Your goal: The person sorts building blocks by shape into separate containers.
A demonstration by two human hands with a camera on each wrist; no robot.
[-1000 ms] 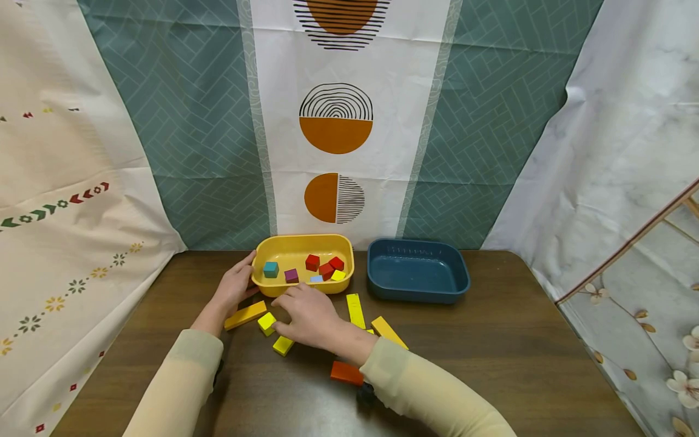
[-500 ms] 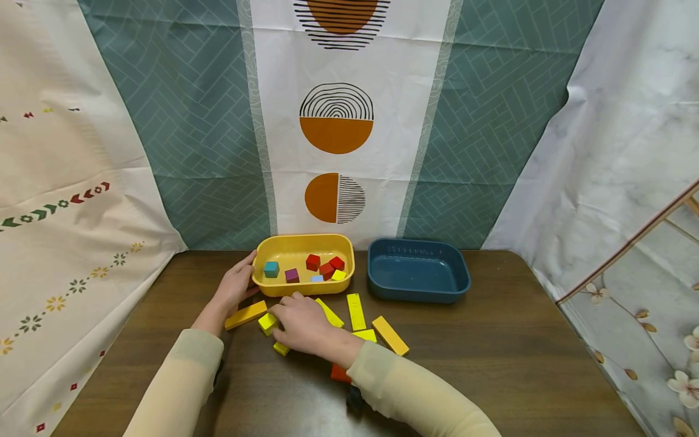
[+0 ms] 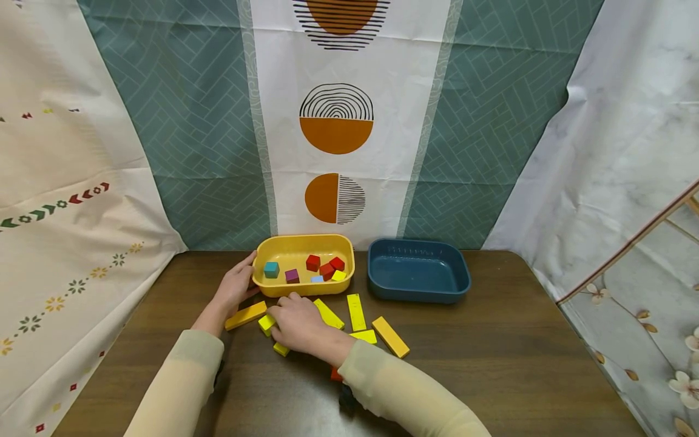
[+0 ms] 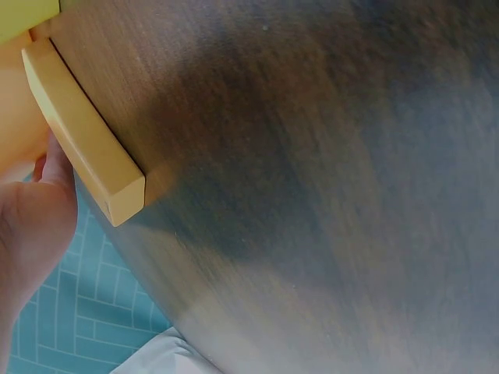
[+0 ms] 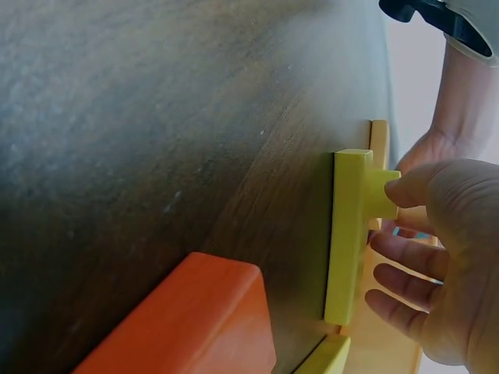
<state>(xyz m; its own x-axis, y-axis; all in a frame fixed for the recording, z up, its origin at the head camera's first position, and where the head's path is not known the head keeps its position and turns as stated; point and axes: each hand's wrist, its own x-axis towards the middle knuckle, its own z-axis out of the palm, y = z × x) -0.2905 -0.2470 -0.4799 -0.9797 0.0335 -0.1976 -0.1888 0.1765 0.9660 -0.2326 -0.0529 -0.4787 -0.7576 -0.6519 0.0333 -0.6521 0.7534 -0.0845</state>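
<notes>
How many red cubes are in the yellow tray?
3 in the yellow tray: a left red cube, a middle red cube nearer the person, and a right red cube behind a yellow block. The near wall might hide another.

table (image 3: 289, 394): pretty evenly lit, soft glare on the near side
left wrist view: kinda hazy, broad fuzzy shadow, bowed edge
right wrist view: murky on the left, washed-out pale top right

Dark wooden table (image 3: 464, 376) — yellow tray (image 3: 303, 244), blue tray (image 3: 417, 272) beside it, scattered yellow blocks (image 3: 356, 312), orange-red block (image 5: 195, 319)
</notes>
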